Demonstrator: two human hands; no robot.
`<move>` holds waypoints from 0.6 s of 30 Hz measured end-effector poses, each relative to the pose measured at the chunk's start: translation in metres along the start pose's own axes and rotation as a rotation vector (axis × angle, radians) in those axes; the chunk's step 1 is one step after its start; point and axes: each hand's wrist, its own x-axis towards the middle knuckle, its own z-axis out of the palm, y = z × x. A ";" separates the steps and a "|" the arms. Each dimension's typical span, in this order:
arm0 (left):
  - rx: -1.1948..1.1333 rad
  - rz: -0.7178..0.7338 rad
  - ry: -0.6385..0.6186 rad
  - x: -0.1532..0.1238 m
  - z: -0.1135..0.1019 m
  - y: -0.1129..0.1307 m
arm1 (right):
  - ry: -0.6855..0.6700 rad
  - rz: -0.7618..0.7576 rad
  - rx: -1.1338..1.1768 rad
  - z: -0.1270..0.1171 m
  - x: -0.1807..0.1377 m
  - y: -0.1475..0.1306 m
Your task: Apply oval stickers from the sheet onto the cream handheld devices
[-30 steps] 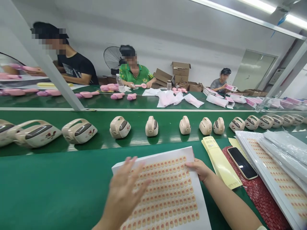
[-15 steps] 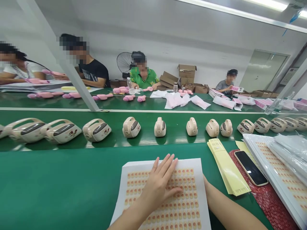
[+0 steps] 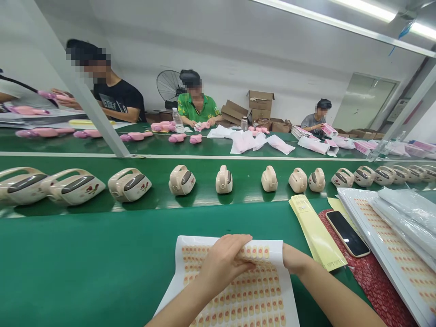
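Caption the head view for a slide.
Left hand on a printed sheet, right hand partly behind its edge, cream iron-shaped items lined up beyond.

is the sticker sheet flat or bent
Bent: the sticker sheet curves near its top, by the left hand.

I see a phone (image 3: 347, 234) on red bubble wrap (image 3: 379, 286), a fan (image 3: 166, 85) behind a person in green (image 3: 200, 110), and probably a plastic bottle (image 3: 176, 120) nearby.
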 end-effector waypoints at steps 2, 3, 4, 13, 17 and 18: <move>-0.006 -0.061 0.001 -0.001 0.000 -0.003 | 0.027 -0.058 -0.166 -0.006 -0.013 -0.010; 0.007 -0.083 0.002 -0.001 0.000 -0.004 | 0.099 -0.114 -0.271 -0.009 -0.020 -0.015; 0.024 -0.097 0.003 -0.001 0.001 -0.005 | 0.210 -0.188 -0.376 -0.011 -0.025 -0.020; 0.051 -0.069 -0.042 0.001 0.004 -0.002 | 0.342 -0.047 -0.725 0.015 -0.012 -0.036; 0.061 -0.062 -0.056 -0.013 -0.010 -0.022 | 0.389 -0.062 -0.733 0.014 -0.002 -0.034; 0.081 -0.097 -0.042 -0.020 -0.014 -0.030 | 0.394 -0.067 -0.715 0.013 -0.001 -0.033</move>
